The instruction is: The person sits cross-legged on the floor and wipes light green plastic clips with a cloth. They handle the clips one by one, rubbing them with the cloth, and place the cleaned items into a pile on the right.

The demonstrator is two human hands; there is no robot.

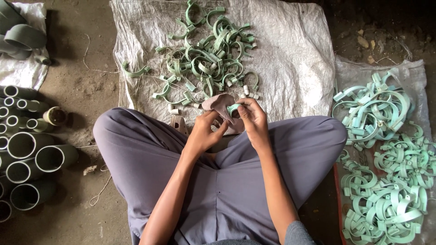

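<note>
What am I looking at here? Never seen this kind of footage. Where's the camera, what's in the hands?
There is no machine: one camera on a person's head looks down at their own bare hands and crossed legs on a dirt floor. The left hand holds a brownish cloth. The right hand pinches a pale green curved plastic clip against it. Ahead, a white sack sheet carries a pile of dusty green clips. On the person's right lies a heap of paler clips; on their left, grey pipe pieces.
</note>
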